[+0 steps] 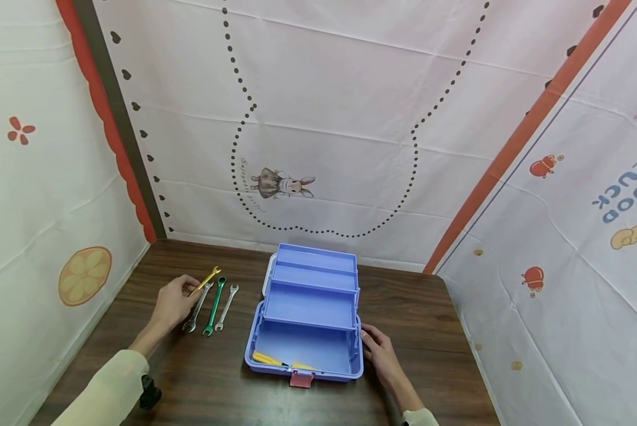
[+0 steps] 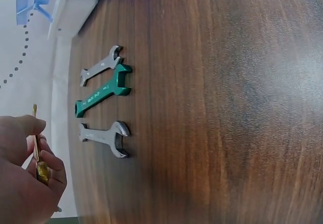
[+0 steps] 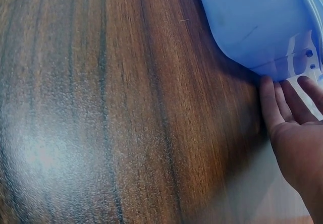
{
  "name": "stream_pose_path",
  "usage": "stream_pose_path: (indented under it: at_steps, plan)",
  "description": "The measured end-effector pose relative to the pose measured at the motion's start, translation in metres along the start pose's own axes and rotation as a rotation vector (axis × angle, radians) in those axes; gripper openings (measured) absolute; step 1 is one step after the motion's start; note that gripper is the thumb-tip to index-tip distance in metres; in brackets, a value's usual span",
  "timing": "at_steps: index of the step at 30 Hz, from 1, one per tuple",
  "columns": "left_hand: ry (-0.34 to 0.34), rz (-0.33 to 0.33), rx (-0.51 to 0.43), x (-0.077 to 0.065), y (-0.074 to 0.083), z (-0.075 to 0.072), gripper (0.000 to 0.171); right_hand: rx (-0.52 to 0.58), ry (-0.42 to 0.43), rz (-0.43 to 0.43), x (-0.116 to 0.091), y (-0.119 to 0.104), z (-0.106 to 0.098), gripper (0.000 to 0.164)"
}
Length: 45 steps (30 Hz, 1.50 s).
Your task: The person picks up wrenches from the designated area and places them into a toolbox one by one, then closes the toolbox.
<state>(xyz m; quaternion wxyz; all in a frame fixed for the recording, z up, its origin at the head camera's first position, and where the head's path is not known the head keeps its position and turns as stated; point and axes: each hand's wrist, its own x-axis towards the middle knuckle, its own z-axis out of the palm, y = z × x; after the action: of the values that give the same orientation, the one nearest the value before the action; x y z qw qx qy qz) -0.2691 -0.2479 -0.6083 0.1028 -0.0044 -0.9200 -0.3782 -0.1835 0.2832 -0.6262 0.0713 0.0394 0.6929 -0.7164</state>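
My left hand point(image 1: 173, 302) pinches a gold wrench point(image 1: 207, 279) between thumb and fingers, held over the left part of the table. In the left wrist view the gold wrench point(image 2: 39, 158) points up from the curled fingers. Beneath and beside it lie a silver wrench point(image 1: 197, 310), a green wrench point(image 1: 214, 305) and a smaller silver wrench point(image 1: 226, 307), side by side. My right hand point(image 1: 382, 355) rests its fingertips against the right side of a blue toolbox point(image 1: 251, 346). The right wrist view shows those fingers point(image 3: 270, 100) extended at the toolbox's wall.
The toolbox stands open, its tiered trays point(image 1: 310, 305) raised toward the back. Yellow-handled tools point(image 1: 267, 358) lie in its bottom, behind a pink latch point(image 1: 301, 379). Printed cloth point(image 1: 329, 177) hangs around the brown wooden table point(image 1: 206, 384) at the back and both sides.
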Motion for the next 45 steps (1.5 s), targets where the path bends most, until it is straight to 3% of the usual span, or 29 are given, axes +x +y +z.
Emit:
stream_pose_path:
  at_steps: [9,17,24,35,45]
  plan:
    - [-0.103,0.063,-0.036,0.003,0.012,-0.002,0.017,-0.005,-0.004,0.004,-0.001,0.001,-0.002,0.048]
    - [-0.172,0.07,-0.075,0.005,0.03,-0.004,0.013,-0.004,-0.005,0.026,-0.002,-0.003,0.0,0.048]
    - [-0.222,0.121,-0.111,0.005,0.049,-0.007,0.013,-0.032,-0.006,0.059,-0.003,-0.014,0.003,0.045]
    - [-0.252,0.208,-0.116,0.007,0.076,-0.004,0.011,-0.024,0.081,0.127,0.005,-0.022,0.007,0.045]
    - [-0.345,0.257,-0.131,0.011,0.098,0.004,0.01,-0.038,0.117,0.139,0.017,-0.024,0.009,0.036]
